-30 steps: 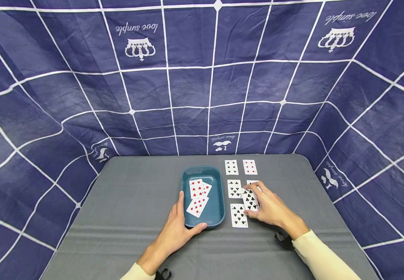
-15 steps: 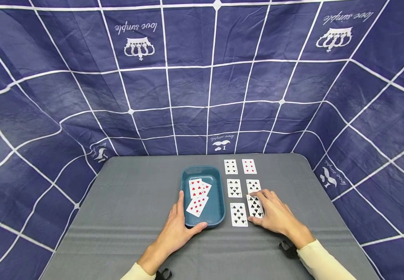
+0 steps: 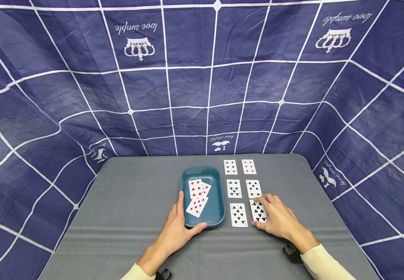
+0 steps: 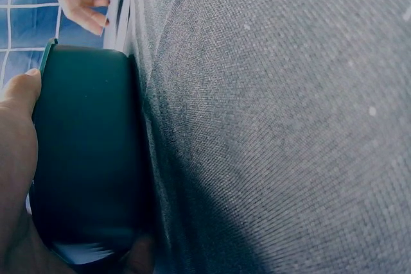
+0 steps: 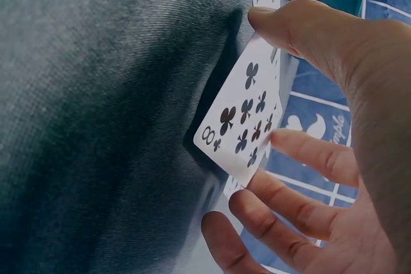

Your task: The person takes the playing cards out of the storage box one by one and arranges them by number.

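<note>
In the head view my right hand [image 3: 281,218] pinches an eight of clubs [image 3: 258,211] by its edges, thumb at the near side and fingertips at the far side. The right wrist view shows this playing card [image 5: 241,120] tilted, with a shadow under its raised edge. Left of it lies a card of black spades [image 3: 238,215]. My left hand [image 3: 176,227] grips the near left corner of a blue-green tray [image 3: 222,194], its thumb on the near rim. Inside the tray lie a hearts card [image 3: 195,188], a diamonds card [image 3: 197,206] and a partly covered red card [image 3: 206,189].
Beyond the held card lie two black-suited cards [image 3: 234,188] side by side. Farther back are a black card [image 3: 230,167] and a diamonds card [image 3: 249,167]. Grey cloth [image 3: 135,194] covers the table, and a blue checked curtain [image 3: 188,89] surrounds its back and sides.
My right hand has carried the eight of clubs right and nearer to me, uncovering the black card behind it. It now sits right of the spades card. My left hand stays on the tray.
</note>
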A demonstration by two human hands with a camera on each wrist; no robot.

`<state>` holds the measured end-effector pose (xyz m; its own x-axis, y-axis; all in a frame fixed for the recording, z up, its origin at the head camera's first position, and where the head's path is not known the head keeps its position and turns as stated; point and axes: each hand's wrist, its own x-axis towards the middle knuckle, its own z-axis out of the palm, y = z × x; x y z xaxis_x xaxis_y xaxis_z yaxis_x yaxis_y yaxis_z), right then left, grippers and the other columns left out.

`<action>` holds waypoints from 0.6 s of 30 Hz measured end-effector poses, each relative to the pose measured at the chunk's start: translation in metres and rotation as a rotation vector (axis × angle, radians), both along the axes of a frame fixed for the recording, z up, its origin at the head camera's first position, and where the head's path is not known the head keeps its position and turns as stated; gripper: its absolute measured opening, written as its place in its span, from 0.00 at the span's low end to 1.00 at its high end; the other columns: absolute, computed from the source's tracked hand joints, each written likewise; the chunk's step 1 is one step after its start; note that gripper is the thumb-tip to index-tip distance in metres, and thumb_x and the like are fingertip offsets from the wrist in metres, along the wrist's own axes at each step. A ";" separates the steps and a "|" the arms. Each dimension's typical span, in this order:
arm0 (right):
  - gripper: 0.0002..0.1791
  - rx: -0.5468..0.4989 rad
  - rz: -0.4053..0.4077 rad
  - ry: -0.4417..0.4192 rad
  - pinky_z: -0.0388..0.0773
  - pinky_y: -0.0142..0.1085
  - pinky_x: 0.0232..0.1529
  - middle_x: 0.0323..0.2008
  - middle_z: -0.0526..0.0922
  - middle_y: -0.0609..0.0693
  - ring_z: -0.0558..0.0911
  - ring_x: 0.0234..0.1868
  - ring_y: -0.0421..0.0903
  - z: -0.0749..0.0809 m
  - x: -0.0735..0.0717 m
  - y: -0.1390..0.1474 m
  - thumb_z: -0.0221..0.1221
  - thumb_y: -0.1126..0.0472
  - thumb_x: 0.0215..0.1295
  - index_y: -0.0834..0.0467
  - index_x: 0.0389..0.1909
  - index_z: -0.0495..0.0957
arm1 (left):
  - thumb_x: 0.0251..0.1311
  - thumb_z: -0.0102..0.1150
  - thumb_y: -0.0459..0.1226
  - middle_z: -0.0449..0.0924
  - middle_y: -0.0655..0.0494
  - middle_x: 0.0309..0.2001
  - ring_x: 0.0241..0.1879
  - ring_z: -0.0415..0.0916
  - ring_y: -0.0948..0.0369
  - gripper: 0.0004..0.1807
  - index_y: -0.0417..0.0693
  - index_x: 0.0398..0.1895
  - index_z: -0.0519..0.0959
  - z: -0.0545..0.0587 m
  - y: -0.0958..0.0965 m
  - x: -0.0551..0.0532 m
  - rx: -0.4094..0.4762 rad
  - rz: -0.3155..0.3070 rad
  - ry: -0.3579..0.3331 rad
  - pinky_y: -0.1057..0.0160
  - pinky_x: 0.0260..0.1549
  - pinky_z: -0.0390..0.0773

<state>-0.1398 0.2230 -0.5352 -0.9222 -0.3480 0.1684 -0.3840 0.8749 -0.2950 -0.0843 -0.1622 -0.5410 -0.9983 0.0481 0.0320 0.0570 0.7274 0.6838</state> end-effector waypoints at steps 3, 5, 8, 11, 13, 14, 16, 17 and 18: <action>0.43 0.003 -0.003 -0.006 0.90 0.62 0.41 0.62 0.88 0.53 0.86 0.64 0.59 -0.001 0.001 0.001 0.88 0.42 0.55 0.49 0.72 0.87 | 0.58 0.83 0.71 0.73 0.31 0.80 0.79 0.74 0.34 0.81 0.45 0.99 0.42 0.001 -0.001 0.000 0.004 0.002 0.000 0.32 0.76 0.78; 0.43 0.002 -0.006 -0.007 0.90 0.62 0.40 0.62 0.88 0.53 0.86 0.64 0.59 -0.002 0.002 0.001 0.88 0.42 0.55 0.50 0.72 0.87 | 0.59 0.83 0.71 0.73 0.31 0.80 0.79 0.74 0.34 0.81 0.45 0.99 0.42 0.001 0.000 0.001 0.008 0.002 -0.001 0.32 0.76 0.78; 0.43 -0.004 -0.015 -0.021 0.89 0.63 0.40 0.62 0.88 0.54 0.86 0.64 0.60 -0.003 0.004 0.001 0.88 0.42 0.55 0.50 0.71 0.87 | 0.59 0.83 0.71 0.72 0.31 0.81 0.80 0.74 0.34 0.81 0.44 0.99 0.42 0.001 0.000 0.001 0.010 0.004 0.001 0.31 0.76 0.77; 0.42 -0.006 -0.020 -0.030 0.89 0.63 0.40 0.64 0.88 0.54 0.86 0.64 0.61 -0.004 0.005 0.002 0.88 0.42 0.56 0.50 0.71 0.87 | 0.59 0.83 0.71 0.72 0.31 0.81 0.80 0.73 0.34 0.81 0.45 0.99 0.42 0.000 0.000 0.001 0.008 0.003 0.003 0.31 0.76 0.77; 0.41 -0.004 -0.022 -0.033 0.90 0.63 0.40 0.65 0.88 0.54 0.86 0.65 0.60 -0.003 0.005 0.002 0.88 0.42 0.56 0.50 0.70 0.88 | 0.59 0.83 0.71 0.71 0.31 0.82 0.81 0.73 0.34 0.81 0.45 0.99 0.41 0.000 0.000 0.000 0.008 0.002 0.005 0.31 0.76 0.77; 0.41 -0.002 -0.021 -0.032 0.90 0.63 0.40 0.65 0.87 0.54 0.86 0.65 0.60 -0.003 0.006 0.002 0.88 0.42 0.56 0.50 0.70 0.88 | 0.59 0.83 0.71 0.71 0.31 0.81 0.81 0.73 0.34 0.81 0.45 0.99 0.41 0.000 0.000 0.000 0.008 0.001 0.007 0.31 0.76 0.77; 0.40 -0.001 -0.017 -0.035 0.90 0.63 0.41 0.65 0.87 0.53 0.86 0.65 0.59 -0.002 0.008 0.002 0.88 0.42 0.57 0.49 0.69 0.88 | 0.59 0.83 0.71 0.71 0.31 0.81 0.81 0.73 0.34 0.81 0.45 0.99 0.41 0.001 0.000 0.000 0.011 -0.001 0.006 0.31 0.76 0.77; 0.39 -0.001 -0.016 -0.039 0.90 0.62 0.41 0.66 0.87 0.53 0.86 0.65 0.59 -0.001 0.008 0.002 0.88 0.42 0.57 0.49 0.69 0.89 | 0.59 0.83 0.71 0.72 0.31 0.81 0.81 0.73 0.34 0.81 0.45 0.99 0.41 0.001 0.001 0.000 0.011 -0.003 0.002 0.31 0.76 0.77; 0.39 -0.002 -0.016 -0.041 0.90 0.62 0.41 0.66 0.87 0.52 0.86 0.66 0.59 -0.001 0.009 0.002 0.88 0.41 0.57 0.49 0.68 0.89 | 0.59 0.83 0.71 0.72 0.31 0.81 0.81 0.73 0.34 0.81 0.44 0.99 0.42 0.000 0.001 -0.001 0.010 -0.003 0.003 0.32 0.76 0.77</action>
